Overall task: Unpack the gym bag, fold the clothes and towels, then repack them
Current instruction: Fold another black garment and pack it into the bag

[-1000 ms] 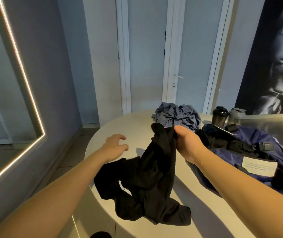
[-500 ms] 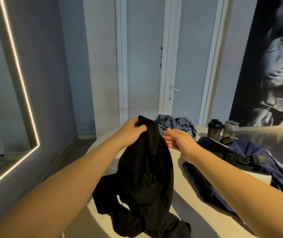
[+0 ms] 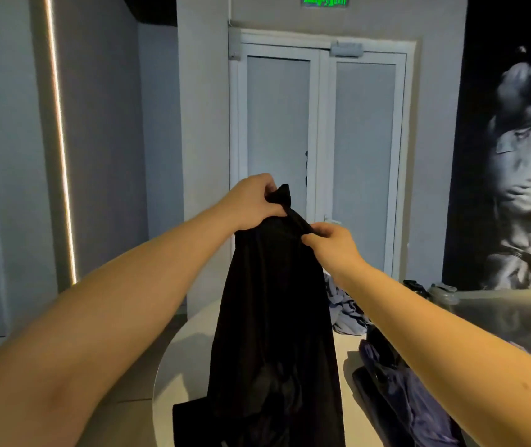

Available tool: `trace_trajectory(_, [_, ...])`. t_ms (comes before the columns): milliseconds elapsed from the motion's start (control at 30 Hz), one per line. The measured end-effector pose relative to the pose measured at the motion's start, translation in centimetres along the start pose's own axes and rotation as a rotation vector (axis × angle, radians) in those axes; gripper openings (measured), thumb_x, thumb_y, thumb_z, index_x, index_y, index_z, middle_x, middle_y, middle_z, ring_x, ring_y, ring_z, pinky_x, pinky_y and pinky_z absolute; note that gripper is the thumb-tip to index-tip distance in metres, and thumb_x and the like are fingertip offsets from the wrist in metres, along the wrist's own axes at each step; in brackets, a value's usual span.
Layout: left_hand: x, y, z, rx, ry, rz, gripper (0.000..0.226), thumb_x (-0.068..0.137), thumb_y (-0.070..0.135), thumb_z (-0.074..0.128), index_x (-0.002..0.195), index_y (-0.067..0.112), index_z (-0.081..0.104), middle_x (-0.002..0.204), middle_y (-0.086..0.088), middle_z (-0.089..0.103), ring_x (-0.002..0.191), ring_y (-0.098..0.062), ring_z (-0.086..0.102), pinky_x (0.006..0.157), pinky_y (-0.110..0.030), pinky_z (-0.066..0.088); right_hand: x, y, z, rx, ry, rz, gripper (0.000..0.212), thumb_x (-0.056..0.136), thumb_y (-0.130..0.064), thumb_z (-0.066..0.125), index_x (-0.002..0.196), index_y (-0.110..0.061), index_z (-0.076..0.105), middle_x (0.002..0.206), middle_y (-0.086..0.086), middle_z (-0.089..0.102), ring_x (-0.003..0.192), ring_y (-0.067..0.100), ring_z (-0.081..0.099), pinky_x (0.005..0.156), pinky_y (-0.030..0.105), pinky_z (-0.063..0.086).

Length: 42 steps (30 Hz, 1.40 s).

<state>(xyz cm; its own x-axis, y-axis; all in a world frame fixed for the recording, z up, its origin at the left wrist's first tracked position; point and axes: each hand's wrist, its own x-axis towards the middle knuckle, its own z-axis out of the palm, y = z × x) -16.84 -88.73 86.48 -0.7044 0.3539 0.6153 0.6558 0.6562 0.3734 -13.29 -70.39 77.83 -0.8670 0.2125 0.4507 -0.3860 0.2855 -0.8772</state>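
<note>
Left hand has joined right hand, fingers of both pinching the black garment at its top, now hoisted above the worktop (opening it for folding, I'd say).

Ambient level: low, cool blue-grey overall. Main visible source: thin vertical warm-white LED strip on left wall. It clips to pure white w/ a faint halo. Secondary source: green lit exit sign at top edge, text smeared, illegible.

Bare forearms render warm yellow against the cool bkgd. Black fabric garment is crushed to near-solid black and folds barely resolve. Soft-edged shadows lie beside it on the round pale tabletop. Glossy grey counter surface at right carries a dull sheen.

Black-and-white wall mural is soft, smeared. Wide-angle distortion: LED strip leans and bows slightly; forearms stretch toward the bottom corners.
</note>
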Motion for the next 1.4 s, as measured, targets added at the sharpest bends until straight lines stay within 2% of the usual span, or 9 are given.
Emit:
trace_trajectory(167, [-0.9,-2.1,-0.9,0.060,0.033,-0.006,0.043,0.082,0.040,0.078,0.117,0.022,0.062,0.103,0.000,0.064,0.092,-0.019,0.062,0.079,-0.034,0.054,0.6,1.0,-0.9,-0.181,-0.065,0.052,0.025,0.089,0.004,0.054,0.091,-0.011,0.074,0.093,0.022,0.073,0.077,0.028,0.068,0.084,0.058,0.059])
trace_trajectory(333, [-1.0,-2.4,-1.0,0.103,-0.041,-0.050,0.055,0.082,0.051,0.077,0.123,0.017,0.063,0.113,-0.001,0.062,0.100,-0.019,0.060,0.084,-0.034,0.052,1.1,1.1,-0.1,-0.098,0.007,0.023,0.026,0.093,0.001,0.048,0.092,-0.013,0.069,0.096,0.015,0.072,0.093,0.035,0.069,0.089,0.052,0.059])
trace_trajectory(500, [-2.0,-4.5,-1.5,0.137,-0.191,-0.130,0.046,0.083,0.055,0.076,0.089,0.010,0.067,0.088,-0.005,0.065,0.080,-0.019,0.061,0.064,-0.028,0.045,2.2,0.4,-1.0,-0.021,0.076,0.063,0.021,0.101,-0.021,0.046,0.099,-0.015,0.067,0.099,0.007,0.068,0.097,0.027,0.064,0.083,0.039,0.055])
trace_trajectory(567, [-2.5,-5.2,-1.5,0.103,-0.132,-0.121,0.045,0.085,0.051,0.076,0.086,0.007,0.066,0.086,-0.008,0.064,0.077,-0.019,0.059,0.063,-0.028,0.042,1.7,0.1,-1.3,-0.044,-0.011,0.044,0.019,0.100,-0.032,0.055,0.104,-0.019,0.068,0.107,0.005,0.069,0.106,0.025,0.064,0.098,0.044,0.053])
trace_trajectory(667, [-2.8,-5.6,-1.5,0.072,0.009,-0.066,0.033,0.088,0.046,0.074,0.088,0.015,0.063,0.087,-0.001,0.062,0.079,-0.014,0.058,0.062,-0.027,0.040,0.4,0.3,-1.4,-0.229,-0.205,0.004,0.036,0.086,-0.052,0.072,0.114,-0.029,0.064,0.113,-0.002,0.066,0.105,0.019,0.063,0.098,0.039,0.049])
trace_trajectory(867, [-2.7,-6.3,-2.0,0.122,0.079,-0.034,0.030,0.089,0.042,0.074,0.095,0.015,0.061,0.089,0.003,0.058,0.081,-0.016,0.055,0.063,-0.027,0.040,-1.0,2.6,-2.2,-0.372,-0.356,0.027,0.026,0.087,-0.038,0.077,0.095,-0.013,0.073,0.093,0.005,0.076,0.091,0.023,0.072,0.088,0.037,0.058])
trace_trajectory(1100, [-3.7,-8.9,-1.9,0.149,0.216,-0.104,0.028,0.094,0.041,0.067,0.097,0.015,0.057,0.092,0.000,0.060,0.081,-0.018,0.055,0.064,-0.032,0.040,-2.0,5.8,-3.8,-0.492,-0.443,0.157,0.018,0.083,-0.015,0.074,0.099,-0.009,0.067,0.094,0.017,0.068,0.082,0.027,0.066,0.078,0.037,0.059])
trace_trajectory(1333, [-4.6,-10.0,-1.1,0.190,0.357,-0.204,0.030,0.095,0.040,0.067,0.104,0.012,0.058,0.094,0.000,0.058,0.084,-0.019,0.054,0.055,-0.028,0.031,-2.6,9.6,-3.8,-0.538,-0.453,0.347,0.013,0.087,-0.015,0.065,0.080,-0.008,0.057,0.089,0.017,0.067,0.086,0.029,0.072,0.090,0.049,0.060])
trace_trajectory(1400, [-5.1,-10.6,-0.8,0.199,0.374,-0.252,0.030,0.096,0.040,0.065,0.106,0.012,0.058,0.092,0.000,0.057,0.083,-0.019,0.053,0.054,-0.029,0.032,-2.9,9.5,-3.9,-0.486,-0.433,0.430,0.007,0.094,-0.012,0.058,0.097,-0.008,0.064,0.104,0.015,0.069,0.098,0.030,0.070,0.089,0.045,0.060])
